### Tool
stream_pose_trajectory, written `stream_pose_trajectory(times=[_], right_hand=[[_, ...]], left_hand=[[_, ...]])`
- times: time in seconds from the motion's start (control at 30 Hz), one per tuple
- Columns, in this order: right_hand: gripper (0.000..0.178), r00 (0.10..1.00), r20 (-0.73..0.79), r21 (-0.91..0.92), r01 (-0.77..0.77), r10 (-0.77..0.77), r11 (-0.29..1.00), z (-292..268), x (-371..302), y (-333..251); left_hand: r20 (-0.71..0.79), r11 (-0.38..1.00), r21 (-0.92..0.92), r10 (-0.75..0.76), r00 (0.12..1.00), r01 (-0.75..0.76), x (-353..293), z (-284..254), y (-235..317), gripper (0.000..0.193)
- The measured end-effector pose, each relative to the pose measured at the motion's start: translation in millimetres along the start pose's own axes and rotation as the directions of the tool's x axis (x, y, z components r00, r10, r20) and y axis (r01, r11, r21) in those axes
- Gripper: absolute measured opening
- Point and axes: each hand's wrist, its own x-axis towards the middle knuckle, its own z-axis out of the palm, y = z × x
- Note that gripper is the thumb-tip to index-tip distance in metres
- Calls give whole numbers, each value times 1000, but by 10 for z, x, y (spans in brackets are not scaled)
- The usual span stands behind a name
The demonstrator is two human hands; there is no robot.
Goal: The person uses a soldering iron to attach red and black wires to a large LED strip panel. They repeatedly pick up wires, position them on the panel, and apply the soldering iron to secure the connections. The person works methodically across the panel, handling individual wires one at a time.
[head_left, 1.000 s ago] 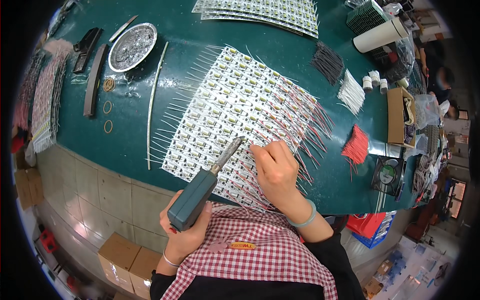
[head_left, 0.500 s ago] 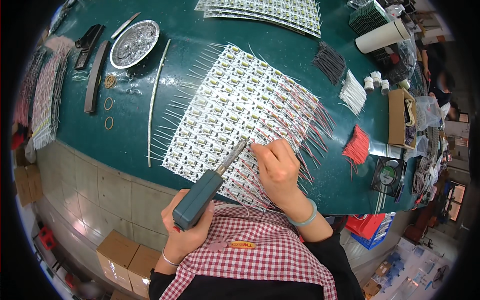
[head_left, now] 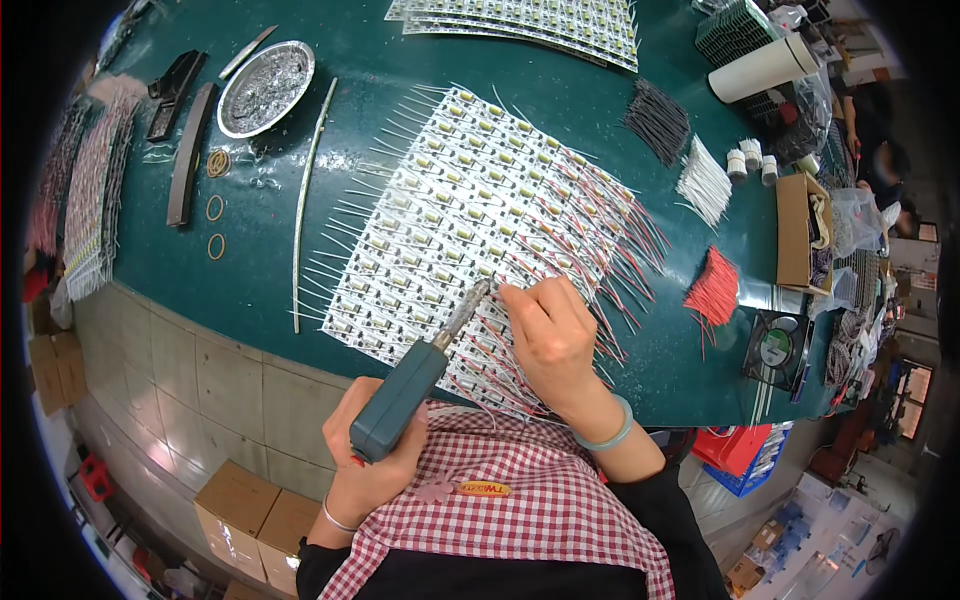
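A panel of small white circuit boards (head_left: 430,230) lies on the green table before me, white wires along its left edge and red and white wires along its right. My left hand (head_left: 372,440) is wrapped round the dark green handle of a soldering iron (head_left: 402,392). The iron's metal tip reaches the panel near its middle, close to my right fingertips. My right hand (head_left: 556,330) is closed in a pinch at the panel, beside the tip. A thin wire seems to be between its fingers, though its end is hard to make out.
A metal bowl with grey residue (head_left: 265,90) stands at upper left, near rubber bands (head_left: 217,246) and a thin rod (head_left: 312,200). Bundles of black (head_left: 656,122), white (head_left: 705,183) and red wires (head_left: 712,287) lie at right, by a cardboard box (head_left: 797,230) and small fan (head_left: 776,350). More panels (head_left: 530,28) lie at the back.
The iron's tip and my right hand have shifted very slightly left. The grip of both hands looks the same.
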Motion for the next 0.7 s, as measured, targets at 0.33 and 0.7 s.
stream_pose_trajectory(times=[0.33, 0.7], right_hand=[[22, 1000, -19, 1, 13, -13, 1000, 7, 5, -11], [21, 999, -26, -15, 26, -26, 1000, 10, 4, -17]], left_hand=[[-20, 997, 54, 58, 998, -57, -16, -20, 31, 14], [-63, 994, 70, 91, 994, -87, -26, 60, 5, 15]])
